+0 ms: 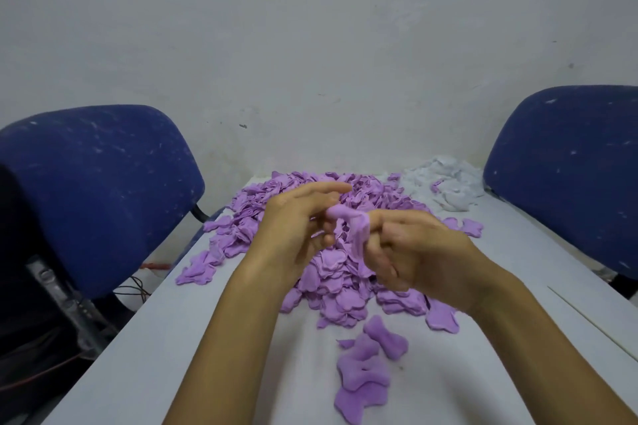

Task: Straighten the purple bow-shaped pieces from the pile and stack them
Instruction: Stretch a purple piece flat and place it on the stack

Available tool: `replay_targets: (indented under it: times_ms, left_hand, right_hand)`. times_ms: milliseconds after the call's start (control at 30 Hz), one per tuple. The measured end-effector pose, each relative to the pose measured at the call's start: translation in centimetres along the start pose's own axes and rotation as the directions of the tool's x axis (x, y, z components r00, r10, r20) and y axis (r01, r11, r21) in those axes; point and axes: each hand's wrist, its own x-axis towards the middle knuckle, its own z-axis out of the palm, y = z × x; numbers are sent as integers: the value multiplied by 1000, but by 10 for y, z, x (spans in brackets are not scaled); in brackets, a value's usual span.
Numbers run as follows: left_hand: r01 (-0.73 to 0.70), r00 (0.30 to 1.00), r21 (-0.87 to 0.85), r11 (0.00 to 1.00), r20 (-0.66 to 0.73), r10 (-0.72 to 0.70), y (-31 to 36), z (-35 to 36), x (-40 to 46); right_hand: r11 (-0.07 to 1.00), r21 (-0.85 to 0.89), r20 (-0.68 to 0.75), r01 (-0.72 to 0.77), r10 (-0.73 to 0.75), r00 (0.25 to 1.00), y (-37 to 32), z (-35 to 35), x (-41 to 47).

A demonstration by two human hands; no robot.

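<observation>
Both hands, left hand & right hand, pinch one purple piece above pile w/ small stack near on bench

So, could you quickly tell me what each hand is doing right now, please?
Left hand: pinching one end of a purple bow-shaped piece, index finger extended.
Right hand: fingers curled round the other end of the same piece.

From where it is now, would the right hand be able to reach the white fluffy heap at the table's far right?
Probably yes, once freed. The right hand now grips a purple bow-shaped piece together with the left hand; bare table lies between it and the white fluffy heap.
</observation>
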Motion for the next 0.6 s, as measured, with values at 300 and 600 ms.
replay_targets:
  times_ms: [300,600]
  left_hand:
    - [-346,885,81,935,359,296,-9,-5,-2]
    - [-411,882,110,905,298,364,-8,-1,-7]
  right_hand:
    - [957,290,25,27,-36,999,9,-5,-2]
    - [994,-91,-286,51,-76,955,7,6,2]
